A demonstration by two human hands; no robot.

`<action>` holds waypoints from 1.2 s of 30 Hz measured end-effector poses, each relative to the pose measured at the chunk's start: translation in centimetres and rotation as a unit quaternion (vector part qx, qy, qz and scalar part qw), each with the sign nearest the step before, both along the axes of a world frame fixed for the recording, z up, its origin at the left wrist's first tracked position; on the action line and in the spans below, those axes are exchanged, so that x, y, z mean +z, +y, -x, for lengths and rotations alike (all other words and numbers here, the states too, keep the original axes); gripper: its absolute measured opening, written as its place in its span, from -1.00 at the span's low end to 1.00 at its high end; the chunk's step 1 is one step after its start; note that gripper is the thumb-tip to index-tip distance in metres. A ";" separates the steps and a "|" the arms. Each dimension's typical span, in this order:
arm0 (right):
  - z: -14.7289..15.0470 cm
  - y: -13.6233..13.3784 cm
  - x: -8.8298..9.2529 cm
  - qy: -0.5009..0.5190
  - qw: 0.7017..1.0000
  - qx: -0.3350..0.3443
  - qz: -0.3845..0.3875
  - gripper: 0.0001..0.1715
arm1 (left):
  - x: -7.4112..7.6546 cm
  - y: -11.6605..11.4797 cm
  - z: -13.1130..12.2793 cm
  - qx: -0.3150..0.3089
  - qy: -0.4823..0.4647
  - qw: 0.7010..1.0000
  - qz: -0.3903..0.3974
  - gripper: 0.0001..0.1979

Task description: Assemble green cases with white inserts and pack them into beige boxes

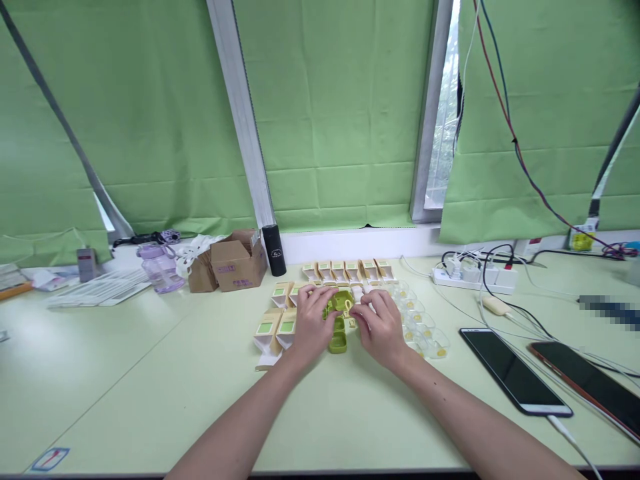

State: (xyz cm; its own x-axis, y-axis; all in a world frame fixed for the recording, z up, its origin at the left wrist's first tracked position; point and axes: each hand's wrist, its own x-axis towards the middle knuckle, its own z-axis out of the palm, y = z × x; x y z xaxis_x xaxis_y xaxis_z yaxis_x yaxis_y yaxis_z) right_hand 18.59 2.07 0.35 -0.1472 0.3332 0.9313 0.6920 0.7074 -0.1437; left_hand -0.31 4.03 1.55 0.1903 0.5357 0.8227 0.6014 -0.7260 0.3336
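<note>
Near the middle of the table, my left hand (pixel 315 320) is closed by the open green cases; what its fingertips hold, if anything, is too small to make out. My right hand (pixel 379 325) pinches a small yellow piece (pixel 349 308) between thumb and fingers. Below and between the hands lies a green case (pixel 338 343). Folded cream cartons with green labels (pixel 267 328) stand left of my left hand, partly hidden by it. Clear plastic cups with yellow centres (pixel 425 331) lie to the right of my right hand.
A row of small cartons (pixel 353 272) stands behind the hands. Farther left are a cardboard box (pixel 239 265), a black bottle (pixel 274 251) and a purple jug (pixel 161 268). At right lie a phone (pixel 515 370), another phone (pixel 590 383), cables and a power strip (pixel 475 279).
</note>
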 end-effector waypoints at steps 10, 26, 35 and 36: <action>-0.4 1.6 -1.2 -0.085 0.992 -0.053 0.080 -0.72 | 0.8 0.0 0.0 0.060 -0.105 0.992 0.042 -0.58; 2.2 1.9 -0.8 -0.250 0.909 -0.173 0.286 -0.79 | 0.6 -0.1 -0.4 0.064 -0.085 0.994 0.034 -0.57; 1.0 2.0 -0.4 -0.170 0.947 -0.149 0.228 -0.84 | 0.5 -0.1 -0.4 0.051 -0.094 0.993 0.042 -0.57; 0.5 1.9 -0.2 -0.138 0.956 -0.149 0.210 -0.83 | 0.5 -0.1 -0.4 0.048 -0.101 0.993 0.047 -0.56</action>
